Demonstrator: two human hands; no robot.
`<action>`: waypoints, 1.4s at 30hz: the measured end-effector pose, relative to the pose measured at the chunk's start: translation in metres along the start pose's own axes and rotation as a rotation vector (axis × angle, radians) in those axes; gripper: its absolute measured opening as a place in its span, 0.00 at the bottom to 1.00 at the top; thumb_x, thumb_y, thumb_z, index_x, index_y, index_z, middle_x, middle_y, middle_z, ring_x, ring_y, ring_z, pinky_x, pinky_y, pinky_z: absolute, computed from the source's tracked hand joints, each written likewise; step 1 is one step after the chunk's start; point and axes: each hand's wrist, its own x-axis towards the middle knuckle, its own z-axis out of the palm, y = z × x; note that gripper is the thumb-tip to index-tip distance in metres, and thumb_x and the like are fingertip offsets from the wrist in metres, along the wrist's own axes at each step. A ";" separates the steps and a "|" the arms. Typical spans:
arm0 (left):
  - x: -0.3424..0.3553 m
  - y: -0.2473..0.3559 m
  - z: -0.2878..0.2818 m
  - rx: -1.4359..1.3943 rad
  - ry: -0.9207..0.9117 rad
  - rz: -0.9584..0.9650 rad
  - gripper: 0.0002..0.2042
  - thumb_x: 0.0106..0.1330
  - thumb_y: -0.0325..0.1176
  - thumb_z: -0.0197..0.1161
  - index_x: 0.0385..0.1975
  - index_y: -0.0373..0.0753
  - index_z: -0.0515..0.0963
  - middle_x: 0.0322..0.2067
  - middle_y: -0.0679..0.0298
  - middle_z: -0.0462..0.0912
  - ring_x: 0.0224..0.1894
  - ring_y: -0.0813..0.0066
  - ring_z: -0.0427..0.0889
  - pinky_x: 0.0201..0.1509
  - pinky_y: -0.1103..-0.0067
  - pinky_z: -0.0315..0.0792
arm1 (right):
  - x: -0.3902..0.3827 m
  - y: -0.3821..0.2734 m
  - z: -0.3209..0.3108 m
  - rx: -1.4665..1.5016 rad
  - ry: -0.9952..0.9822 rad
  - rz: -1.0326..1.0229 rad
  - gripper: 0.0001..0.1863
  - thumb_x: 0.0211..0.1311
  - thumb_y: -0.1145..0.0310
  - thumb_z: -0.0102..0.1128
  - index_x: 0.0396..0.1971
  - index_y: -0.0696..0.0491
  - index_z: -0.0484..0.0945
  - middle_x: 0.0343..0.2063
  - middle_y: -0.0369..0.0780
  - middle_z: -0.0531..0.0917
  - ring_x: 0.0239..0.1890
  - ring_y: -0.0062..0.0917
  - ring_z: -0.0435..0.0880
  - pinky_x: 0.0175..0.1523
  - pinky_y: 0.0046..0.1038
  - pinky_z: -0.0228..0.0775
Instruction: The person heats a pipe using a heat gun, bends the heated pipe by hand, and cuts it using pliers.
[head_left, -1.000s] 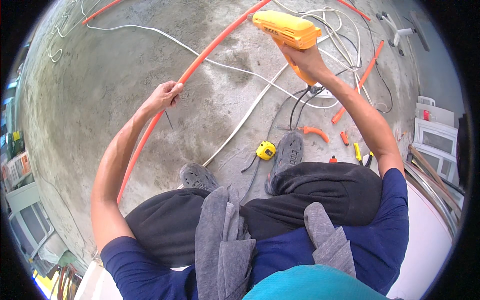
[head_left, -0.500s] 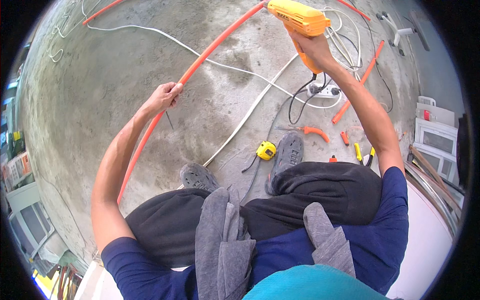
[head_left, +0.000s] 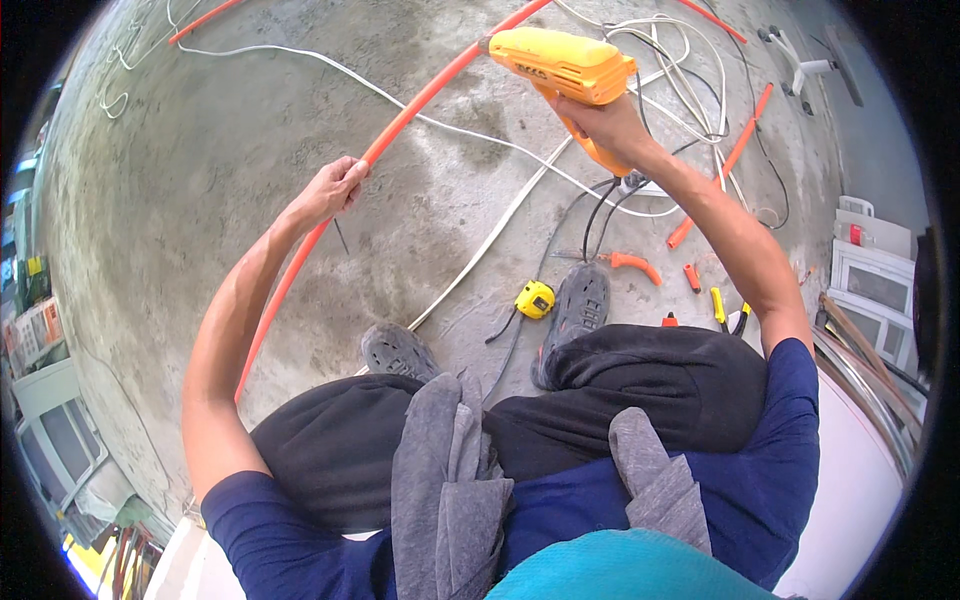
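Observation:
A long orange pipe (head_left: 426, 97) bends in a gentle curve from beside my left leg up to the far edge of view. My left hand (head_left: 331, 190) is closed around it near the middle of its visible length. In my right hand (head_left: 607, 124) is a yellow heat gun (head_left: 566, 64), gripped by its handle. The gun's nozzle points left, at or very near the pipe, farther along than my left hand; whether it touches I cannot tell. Its black cord hangs down toward a white power strip (head_left: 650, 188), partly hidden behind my right forearm.
On the concrete floor lie a yellow tape measure (head_left: 535, 299), an orange-handled saw (head_left: 636, 266), yellow-handled pliers (head_left: 719, 309) and an orange pipe piece (head_left: 738, 150). White cables (head_left: 490, 240) loop across the floor. White frames (head_left: 872, 275) stand at the right.
My right hand has brought the heat gun nearer and to the left, its nozzle moving down along the pipe toward my left hand. The left hand keeps its hold, almost unmoved.

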 end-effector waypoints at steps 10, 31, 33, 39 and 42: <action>0.003 0.000 0.002 0.007 0.021 0.008 0.22 0.78 0.55 0.56 0.46 0.38 0.74 0.25 0.74 0.70 0.25 0.85 0.69 0.27 0.81 0.66 | -0.014 -0.005 0.031 -0.015 -0.068 -0.107 0.22 0.64 0.55 0.70 0.53 0.52 0.81 0.38 0.38 0.88 0.41 0.22 0.87 0.47 0.29 0.80; 0.001 0.008 0.003 -0.035 -0.005 -0.034 0.18 0.81 0.51 0.52 0.39 0.41 0.74 0.24 0.72 0.72 0.24 0.83 0.70 0.28 0.81 0.67 | -0.012 0.002 0.021 -0.105 -0.017 -0.097 0.24 0.63 0.56 0.70 0.55 0.52 0.80 0.43 0.40 0.89 0.46 0.28 0.89 0.52 0.33 0.80; 0.000 0.010 0.002 -0.051 -0.012 -0.035 0.18 0.80 0.51 0.52 0.39 0.40 0.74 0.24 0.72 0.72 0.25 0.83 0.71 0.29 0.81 0.68 | -0.009 0.002 0.011 -0.142 -0.011 -0.031 0.24 0.63 0.55 0.70 0.54 0.52 0.81 0.42 0.41 0.89 0.46 0.27 0.89 0.52 0.32 0.80; 0.001 0.010 0.003 -0.034 -0.022 -0.026 0.19 0.80 0.52 0.53 0.39 0.40 0.74 0.25 0.73 0.73 0.26 0.83 0.72 0.31 0.80 0.69 | 0.005 0.020 -0.010 -0.111 0.097 -0.055 0.24 0.62 0.53 0.70 0.53 0.53 0.82 0.38 0.40 0.89 0.42 0.25 0.88 0.48 0.30 0.79; 0.001 0.010 0.004 -0.006 -0.012 -0.031 0.19 0.80 0.52 0.52 0.39 0.40 0.74 0.26 0.73 0.73 0.27 0.83 0.73 0.32 0.80 0.71 | 0.012 0.021 -0.024 -0.120 0.077 0.016 0.23 0.63 0.54 0.70 0.51 0.53 0.82 0.35 0.38 0.88 0.38 0.22 0.87 0.45 0.28 0.79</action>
